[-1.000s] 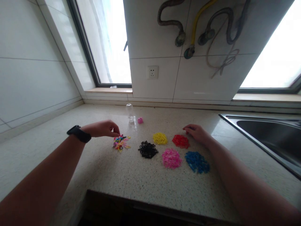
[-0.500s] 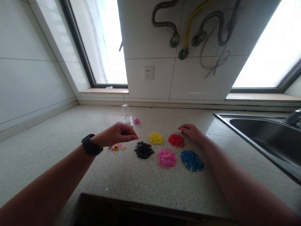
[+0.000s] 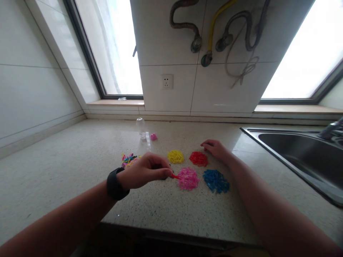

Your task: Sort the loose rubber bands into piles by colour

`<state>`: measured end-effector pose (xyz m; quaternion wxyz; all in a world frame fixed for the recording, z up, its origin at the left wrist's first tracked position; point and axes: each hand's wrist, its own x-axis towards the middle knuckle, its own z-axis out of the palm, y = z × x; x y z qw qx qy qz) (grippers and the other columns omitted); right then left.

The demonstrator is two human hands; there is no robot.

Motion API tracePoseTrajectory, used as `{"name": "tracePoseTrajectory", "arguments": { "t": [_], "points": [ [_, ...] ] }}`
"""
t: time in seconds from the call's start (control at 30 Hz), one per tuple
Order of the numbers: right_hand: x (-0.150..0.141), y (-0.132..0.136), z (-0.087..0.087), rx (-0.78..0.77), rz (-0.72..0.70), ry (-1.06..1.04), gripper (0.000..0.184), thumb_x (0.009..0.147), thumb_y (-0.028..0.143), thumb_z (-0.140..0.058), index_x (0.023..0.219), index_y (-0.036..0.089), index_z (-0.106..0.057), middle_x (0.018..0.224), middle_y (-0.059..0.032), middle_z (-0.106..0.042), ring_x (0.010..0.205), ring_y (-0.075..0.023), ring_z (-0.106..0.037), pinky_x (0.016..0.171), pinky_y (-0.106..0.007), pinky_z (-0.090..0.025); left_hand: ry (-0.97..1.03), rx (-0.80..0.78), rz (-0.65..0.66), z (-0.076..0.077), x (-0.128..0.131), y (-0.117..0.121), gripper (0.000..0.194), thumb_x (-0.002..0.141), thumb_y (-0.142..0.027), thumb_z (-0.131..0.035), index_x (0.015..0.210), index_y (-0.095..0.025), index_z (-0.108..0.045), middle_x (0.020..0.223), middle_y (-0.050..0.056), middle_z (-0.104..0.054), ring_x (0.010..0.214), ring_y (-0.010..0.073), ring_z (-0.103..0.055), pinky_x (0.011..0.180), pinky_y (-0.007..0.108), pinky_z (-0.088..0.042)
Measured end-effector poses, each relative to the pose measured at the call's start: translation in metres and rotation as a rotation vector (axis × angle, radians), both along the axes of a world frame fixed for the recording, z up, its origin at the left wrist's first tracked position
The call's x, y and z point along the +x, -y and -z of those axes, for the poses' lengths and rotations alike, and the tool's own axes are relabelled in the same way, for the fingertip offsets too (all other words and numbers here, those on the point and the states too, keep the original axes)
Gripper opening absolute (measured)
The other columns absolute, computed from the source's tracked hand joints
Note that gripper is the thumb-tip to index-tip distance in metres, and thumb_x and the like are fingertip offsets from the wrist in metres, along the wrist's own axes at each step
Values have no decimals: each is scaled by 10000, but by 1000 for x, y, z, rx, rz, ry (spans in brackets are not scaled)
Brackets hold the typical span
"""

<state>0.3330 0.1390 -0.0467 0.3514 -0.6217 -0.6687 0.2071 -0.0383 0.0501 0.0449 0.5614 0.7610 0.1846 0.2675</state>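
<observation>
My left hand [image 3: 146, 171], with a black watch on its wrist, pinches a small pink rubber band [image 3: 175, 176] just left of the pink pile [image 3: 188, 178]. It covers most of the black pile. My right hand [image 3: 216, 149] rests on the counter with curled fingers, touching the right edge of the red pile [image 3: 198, 159]. A yellow pile [image 3: 175, 156] lies beside the red one, and a blue pile [image 3: 215, 180] sits right of the pink one. A mixed-colour heap of bands [image 3: 128, 159] lies behind my left hand.
A small clear bottle [image 3: 140, 128] and a pink cap [image 3: 153, 136] stand farther back on the speckled counter [image 3: 80, 157]. A steel sink [image 3: 302, 157] is at the right. Tiled walls, a socket [image 3: 166, 81] and hoses are behind.
My left hand took a pink band from the mixed heap and carried it right and toward me, over the black pile to the pink pile. My right hand stayed by the red pile.
</observation>
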Motion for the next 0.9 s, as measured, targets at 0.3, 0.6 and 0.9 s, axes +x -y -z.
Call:
{"name": "tracePoseTrajectory", "arguments": {
  "t": [0.3,0.6,0.9],
  "points": [
    [-7,6,-9,-18,14,1,293,830,321,-549,951,145,-749,753,-63,-724,686,-176,-627,656,-284,-451,-14,-37,11,1,7,9,251,914,-350,-642,823,-124,-703,683,-15,-519,631,82,-409,582,225,-315],
    [-9,8,-12,-18,15,3,262,824,305,-559,921,154,-751,723,-57,-720,671,-177,-622,632,-278,-456,-77,-25,-16,5,8,8,349,913,-450,-613,820,-126,-702,649,-28,-437,600,97,-336,545,245,-259],
    [-9,6,-9,-10,2,14,284,825,323,-557,928,147,-754,715,-57,-714,660,-177,-616,641,-284,-447,-87,-3,-30,5,10,9,351,935,-432,-584,788,-123,-664,652,-27,-469,609,93,-370,566,241,-295]
  ]
}}
